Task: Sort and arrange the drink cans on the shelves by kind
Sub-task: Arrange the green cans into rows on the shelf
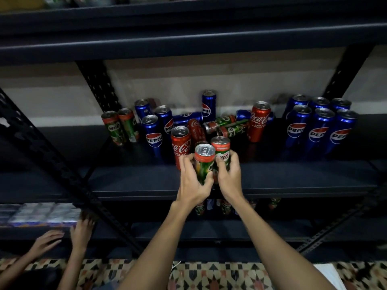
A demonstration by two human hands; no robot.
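Observation:
My left hand [193, 183] grips a green Milo can [204, 162] with a red top band, held upright above the front of the dark shelf [293, 176]. Right beside it my right hand [229, 176] grips a second Milo can [221, 150]. The two cans touch. Behind them stands a red Coca-Cola can [181, 143]. A mixed heap of Pepsi, Coca-Cola and Milo cans [228, 126] lies toppled mid-shelf. Two Milo cans [120, 127] stand at the left, next to several Pepsi cans [154, 133]. A tidy block of Pepsi cans [319, 124] stands at the right.
Another person's two hands [65, 235] reach toward stacked packs [41, 213] on the lower shelf at left. More cans [226, 206] show under the shelf edge. Slanted black uprights [52, 155] frame the bay. Patterned tile floor [209, 275] lies below.

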